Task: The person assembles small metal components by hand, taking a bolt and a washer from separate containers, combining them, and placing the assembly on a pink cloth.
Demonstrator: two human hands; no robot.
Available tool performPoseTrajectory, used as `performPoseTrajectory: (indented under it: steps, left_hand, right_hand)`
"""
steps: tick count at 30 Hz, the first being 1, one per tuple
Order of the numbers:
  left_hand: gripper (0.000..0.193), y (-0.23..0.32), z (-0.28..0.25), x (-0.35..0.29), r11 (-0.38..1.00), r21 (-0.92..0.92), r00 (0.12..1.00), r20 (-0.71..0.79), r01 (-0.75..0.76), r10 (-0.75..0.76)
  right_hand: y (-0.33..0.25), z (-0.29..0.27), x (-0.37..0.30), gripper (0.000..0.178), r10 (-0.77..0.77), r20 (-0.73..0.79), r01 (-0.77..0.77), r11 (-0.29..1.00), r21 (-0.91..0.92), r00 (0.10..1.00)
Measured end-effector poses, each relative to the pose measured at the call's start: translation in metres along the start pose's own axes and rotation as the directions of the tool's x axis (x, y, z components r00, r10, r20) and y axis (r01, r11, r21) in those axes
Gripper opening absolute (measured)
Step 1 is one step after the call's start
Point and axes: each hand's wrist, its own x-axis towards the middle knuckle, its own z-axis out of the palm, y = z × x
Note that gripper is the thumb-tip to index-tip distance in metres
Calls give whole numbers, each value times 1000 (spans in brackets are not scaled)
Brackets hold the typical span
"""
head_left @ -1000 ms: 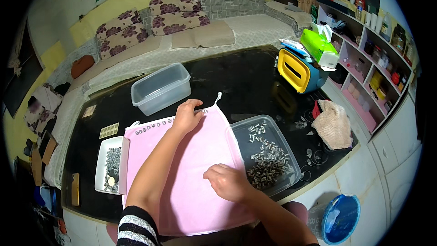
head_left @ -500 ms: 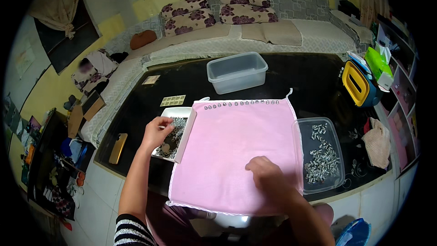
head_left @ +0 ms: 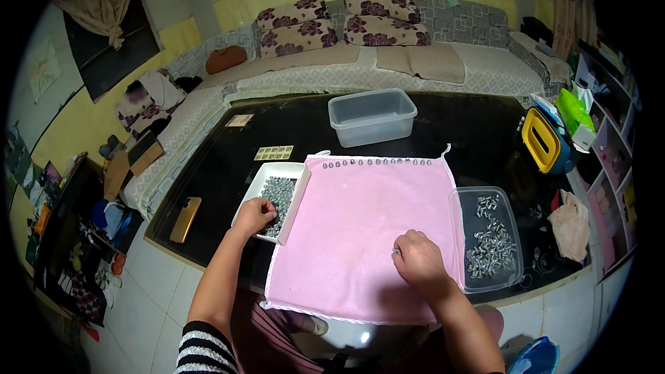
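- Small silver metal piece (head_left: pixel 397 252): at the right hand's fingertips, above the pink cloth; fine shape too small to tell.
- Right hand (head_left: pixel 419 260): over the cloth's right half, fingers curled in and pinching that piece.
- Left hand (head_left: pixel 255 216): at the white rectangular tray, fingers bent down among its contents; cannot tell if they pinch anything.
- White rectangular tray (head_left: pixel 294 209): just beside the cloth's left edge, holds a heap of small grey metal parts (head_left: pixel 280 194).
- Pink square cloth with white edging (head_left: pixel 367 221): flat on the table, between both trays; single row of small dark-silver metal pieces (head_left: pixel 370 163) along its far edge.
- Clear shallow plastic tray (head_left: pixel 470 218): at the cloth's right edge, holds loose silver cylindrical metal pieces (head_left: pixel 492 260), densest at the near end.
- Clear deep plastic bin (head_left: pixel 374 128): on the table beyond the cloth.
- Pale sheet of small squares (head_left: pixel 274 153): beyond the white tray.
- Gold phone (head_left: pixel 185 220): table's left side.
- Yellow-and-blue box (head_left: pixel 544 140): far right, green tissue pack (head_left: pixel 575 114) by it.
- Black glossy table (head_left: pixel 215 180): under all these.
- Pale patterned sofa (head_left: pixel 478 73): behind the table.
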Motion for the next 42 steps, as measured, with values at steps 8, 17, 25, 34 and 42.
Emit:
performPoseTrajectory:
  steps: [8,17,25,34,42]
  left_hand:
    - [9,46,11,-14,848,-518,988,-153,-111,35]
    - [8,159,107,-48,456,-881,948,240,122,210]
    - [11,159,128,-53,359,-925,947,217,122,237]
    - [12,156,123,-50,347,-923,929,266,169,255]
    - [12,160,120,-50,332,-927,927,267,172,265]
  right_hand:
    - [3,4,6,4,193,88,-206,960,188,977]
    - [7,24,16,8,371,158,-353,550,757,915]
    - [14,38,18,9,402,187,-374,459,806,896]
    - [15,46,17,10,412,148,-327,407,853,899]
    - [15,47,17,11,417,115,-308,433,847,902]
